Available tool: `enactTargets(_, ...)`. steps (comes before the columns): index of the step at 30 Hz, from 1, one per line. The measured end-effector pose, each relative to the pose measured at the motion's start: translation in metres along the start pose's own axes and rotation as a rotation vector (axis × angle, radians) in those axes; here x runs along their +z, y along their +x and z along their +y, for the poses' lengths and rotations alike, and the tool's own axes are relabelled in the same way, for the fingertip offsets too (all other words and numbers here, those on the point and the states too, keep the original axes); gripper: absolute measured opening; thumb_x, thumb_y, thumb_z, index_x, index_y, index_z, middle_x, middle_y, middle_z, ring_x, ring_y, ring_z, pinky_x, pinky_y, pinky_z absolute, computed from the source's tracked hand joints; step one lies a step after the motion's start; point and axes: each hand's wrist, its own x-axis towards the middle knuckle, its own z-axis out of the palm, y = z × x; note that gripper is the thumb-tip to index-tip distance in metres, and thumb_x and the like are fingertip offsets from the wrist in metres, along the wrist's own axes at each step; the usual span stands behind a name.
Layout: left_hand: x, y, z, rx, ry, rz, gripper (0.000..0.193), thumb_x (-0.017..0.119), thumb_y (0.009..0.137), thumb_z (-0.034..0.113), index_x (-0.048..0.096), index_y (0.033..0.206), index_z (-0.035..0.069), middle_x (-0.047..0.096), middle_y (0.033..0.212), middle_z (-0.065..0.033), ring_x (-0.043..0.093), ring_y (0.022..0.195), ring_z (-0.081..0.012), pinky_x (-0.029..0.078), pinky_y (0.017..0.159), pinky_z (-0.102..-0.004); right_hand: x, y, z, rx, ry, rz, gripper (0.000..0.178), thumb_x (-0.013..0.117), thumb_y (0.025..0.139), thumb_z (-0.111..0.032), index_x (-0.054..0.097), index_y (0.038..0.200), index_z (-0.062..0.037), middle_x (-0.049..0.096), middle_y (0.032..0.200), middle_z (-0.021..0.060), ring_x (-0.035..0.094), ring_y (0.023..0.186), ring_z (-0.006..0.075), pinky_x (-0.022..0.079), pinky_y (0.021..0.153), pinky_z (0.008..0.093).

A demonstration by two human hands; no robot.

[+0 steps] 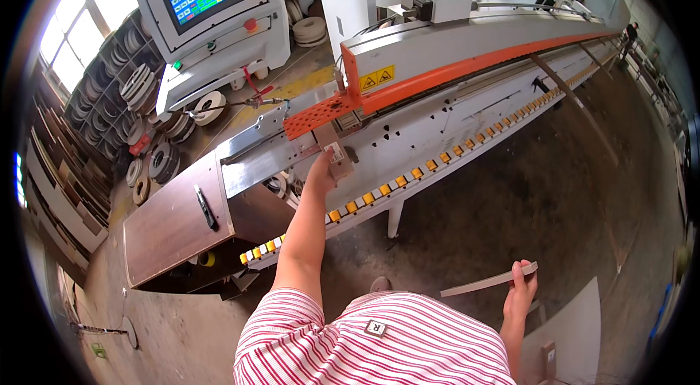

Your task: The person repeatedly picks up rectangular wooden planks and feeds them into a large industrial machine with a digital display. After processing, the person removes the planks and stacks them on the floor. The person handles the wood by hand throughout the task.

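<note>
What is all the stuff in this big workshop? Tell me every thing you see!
Long machine: one, white with an orange stripe, running from the middle to the upper right.
Small metal piece: one, grey, at the machine's near end.
Control panel: one, white with a bright screen, upper left.
Brown table: one, at the machine's left end.
Rolls of edging tape: many, on shelves and the floor at left.
Thin strip: one, pale, lower right.
Striped shirt: one, red and white, bottom.
Left hand: touching the small metal piece.
Right hand: holding the thin strip.
</note>
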Motion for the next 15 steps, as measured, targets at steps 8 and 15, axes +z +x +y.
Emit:
enactTargets(8,0.005,0.011,-0.023,0.027,-0.088,-0.031,0.031,0.049,0.102,0.029,0.047,0.125,0.008,0.058,0.121,-0.0125,0.062,0.105,-0.0309,0.051,0.085,-0.0478,-0.006,0.000,0.006,0.037,0.053,0.069,0.036,0.072,0.086,-0.007,0.056,0.118,-0.0044,0.058,0.111,0.0046,0.056,0.101,0.0121,0.046,0.090,0.0271)
enactTargets(15,0.010,0.030,-0.014,0.083,0.131,0.100,0.033,0.051,0.101,0.039,0.053,0.114,0.008,0.067,0.094,-0.0096,0.065,0.087,-0.0222,0.047,0.059,-0.0296,-0.002,0.013,0.012,0.038,0.029,0.041,0.039,0.072,0.085,-0.006,0.055,0.120,-0.0028,0.057,0.112,0.0057,0.056,0.104,0.0140,0.047,0.093,0.0291)
